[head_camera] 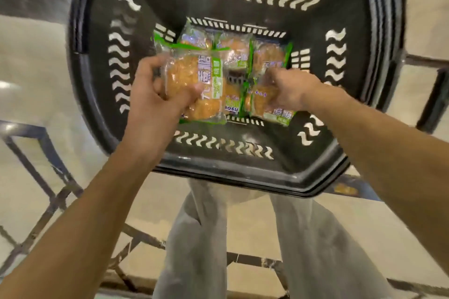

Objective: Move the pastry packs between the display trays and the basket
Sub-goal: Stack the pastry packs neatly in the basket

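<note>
Left hand (155,94), pastry pack (196,87) lengthwise upright.

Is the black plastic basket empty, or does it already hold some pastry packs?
Not empty. Several clear, green-edged pastry packs lie on the floor of the black plastic basket, where both hands grip packs.

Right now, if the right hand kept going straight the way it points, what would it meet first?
The right hand points up-left into the basket and already touches a pastry pack. Next in line seem to be the packs along the far side, though depth is unclear.
</note>
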{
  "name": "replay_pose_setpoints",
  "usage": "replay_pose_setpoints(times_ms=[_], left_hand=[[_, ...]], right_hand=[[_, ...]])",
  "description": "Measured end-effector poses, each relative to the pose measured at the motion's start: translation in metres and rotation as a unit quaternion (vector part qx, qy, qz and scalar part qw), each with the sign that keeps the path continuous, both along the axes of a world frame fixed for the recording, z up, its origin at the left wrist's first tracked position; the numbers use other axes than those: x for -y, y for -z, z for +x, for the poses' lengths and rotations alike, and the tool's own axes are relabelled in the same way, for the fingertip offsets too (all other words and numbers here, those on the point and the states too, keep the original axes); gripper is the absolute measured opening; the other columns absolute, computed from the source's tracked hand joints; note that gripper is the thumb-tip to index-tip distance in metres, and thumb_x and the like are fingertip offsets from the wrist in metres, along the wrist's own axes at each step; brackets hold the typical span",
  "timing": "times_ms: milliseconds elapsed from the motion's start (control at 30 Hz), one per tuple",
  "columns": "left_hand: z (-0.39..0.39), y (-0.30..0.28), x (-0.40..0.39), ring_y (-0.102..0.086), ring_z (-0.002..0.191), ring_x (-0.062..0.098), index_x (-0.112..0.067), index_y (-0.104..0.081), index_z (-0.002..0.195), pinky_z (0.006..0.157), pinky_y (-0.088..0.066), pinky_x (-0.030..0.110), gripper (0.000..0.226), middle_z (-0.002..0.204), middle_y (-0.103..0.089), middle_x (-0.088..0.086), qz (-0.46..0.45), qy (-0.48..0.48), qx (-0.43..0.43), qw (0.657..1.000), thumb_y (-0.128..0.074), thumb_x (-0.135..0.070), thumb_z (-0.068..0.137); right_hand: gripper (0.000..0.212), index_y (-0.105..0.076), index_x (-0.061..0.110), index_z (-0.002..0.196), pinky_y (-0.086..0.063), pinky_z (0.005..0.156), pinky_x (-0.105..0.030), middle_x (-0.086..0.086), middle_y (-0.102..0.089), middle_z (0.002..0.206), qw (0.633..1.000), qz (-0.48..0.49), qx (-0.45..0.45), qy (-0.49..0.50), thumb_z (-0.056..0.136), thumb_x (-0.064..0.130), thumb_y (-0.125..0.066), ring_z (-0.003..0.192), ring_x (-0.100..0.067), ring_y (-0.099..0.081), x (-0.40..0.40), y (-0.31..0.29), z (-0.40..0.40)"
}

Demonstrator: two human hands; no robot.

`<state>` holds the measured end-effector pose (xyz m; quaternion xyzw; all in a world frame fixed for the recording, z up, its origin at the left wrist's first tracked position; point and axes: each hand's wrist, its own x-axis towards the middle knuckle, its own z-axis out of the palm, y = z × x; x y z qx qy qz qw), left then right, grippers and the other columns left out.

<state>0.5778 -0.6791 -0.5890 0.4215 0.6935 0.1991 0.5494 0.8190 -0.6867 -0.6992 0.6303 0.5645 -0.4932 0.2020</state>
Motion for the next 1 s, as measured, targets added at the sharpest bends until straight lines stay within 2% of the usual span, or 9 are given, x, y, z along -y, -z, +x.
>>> replay_pose_setpoints(times_ms=[67,200,367,467,633,767,867,933,1000], left_hand=[[-0.004,0.042,-0.008,-0.073,0.093,0.007,-0.012,-0.049,0.127,0.07,-0.059,0.023,0.049,0.103,-0.075,-0.008,-0.012,0.018,0.005,1.0,-0.077,-0.01,0.087],[-0.009,0.107,-0.021,-0.073,0.096,0.009,-0.013,-0.05,0.128,0.074,-0.06,0.025,0.052,0.109,-0.074,-0.003,-0.016,0.051,0.002,0.999,-0.079,-0.013,0.085],[-0.005,0.141,-0.03,-0.073,0.084,0.006,-0.011,-0.048,0.131,0.067,-0.058,0.019,0.055,0.098,-0.074,-0.004,-0.011,0.068,0.0,0.998,-0.079,-0.011,0.086],[-0.002,0.143,-0.032,-0.073,0.084,0.005,-0.007,-0.045,0.133,0.066,-0.057,0.018,0.054,0.097,-0.074,-0.005,-0.016,0.075,0.014,0.997,-0.075,-0.008,0.088],[0.0,0.144,-0.033,-0.074,0.09,0.009,-0.011,-0.047,0.131,0.068,-0.06,0.024,0.054,0.107,-0.073,0.001,-0.026,0.085,0.023,0.996,-0.077,-0.01,0.086],[0.004,0.141,-0.034,-0.074,0.084,0.009,-0.014,-0.048,0.125,0.063,-0.058,0.022,0.048,0.104,-0.073,0.002,-0.041,0.104,0.023,0.993,-0.077,-0.008,0.087],[0.012,0.133,-0.034,-0.073,0.081,0.008,-0.014,-0.046,0.124,0.061,-0.056,0.019,0.051,0.107,-0.071,0.006,-0.043,0.127,0.017,0.991,-0.077,-0.005,0.085],[0.022,0.129,-0.033,-0.072,0.081,0.008,-0.02,-0.045,0.123,0.061,-0.056,0.019,0.053,0.109,-0.068,0.008,-0.043,0.136,0.006,0.99,-0.078,-0.006,0.084],[0.037,0.125,-0.032,-0.071,0.091,0.015,-0.031,-0.046,0.122,0.067,-0.06,0.029,0.058,0.114,-0.066,0.004,-0.032,0.165,-0.023,0.986,-0.084,-0.016,0.081]], right_hand=[[0.075,-0.04,0.025,0.143,-0.048,0.102,-0.044,-0.008,-0.061,0.135,1.0,-0.018,0.023,-0.009,0.082,0.04,-0.08,0.121,-0.033,-0.058,0.002,0.056,-0.008],[0.069,-0.041,0.027,0.142,-0.047,0.099,-0.04,-0.014,-0.06,0.133,0.999,-0.03,0.032,0.011,0.084,0.033,-0.08,0.12,-0.036,-0.057,0.009,0.13,-0.014],[0.06,-0.047,0.017,0.142,-0.045,0.096,-0.036,-0.017,-0.06,0.133,0.999,-0.006,0.04,0.001,0.089,0.024,-0.075,0.121,-0.036,-0.057,0.008,0.158,-0.012],[0.076,-0.03,0.016,0.15,-0.044,0.093,-0.042,-0.022,-0.057,0.129,0.999,0.016,0.047,-0.008,0.09,0.027,-0.073,0.118,-0.041,-0.056,0.012,0.154,-0.013],[0.07,-0.036,0.016,0.144,-0.044,0.096,-0.043,-0.02,-0.055,0.131,0.999,0.014,0.04,-0.018,0.088,0.031,-0.075,0.118,-0.04,-0.056,0.028,0.156,-0.015],[0.068,-0.035,0.017,0.147,-0.043,0.1,-0.043,-0.015,-0.051,0.138,0.999,0.014,0.035,-0.014,0.09,0.032,-0.07,0.124,-0.038,-0.052,0.033,0.146,-0.017],[0.072,-0.034,0.017,0.151,-0.044,0.106,-0.045,-0.014,-0.044,0.144,0.999,0.036,0.039,-0.001,0.09,0.034,-0.068,0.131,-0.038,-0.046,0.025,0.113,-0.016],[0.066,-0.037,0.017,0.15,-0.047,0.1,-0.045,-0.012,-0.045,0.142,0.996,0.084,0.034,0.021,0.091,0.034,-0.063,0.129,-0.036,-0.047,0.02,0.073,-0.013],[0.059,-0.041,0.02,0.149,-0.051,0.092,-0.044,-0.008,-0.048,0.139,0.987,0.153,0.02,0.051,0.093,0.032,-0.059,0.124,-0.033,-0.051,0.023,0.024,-0.002]])
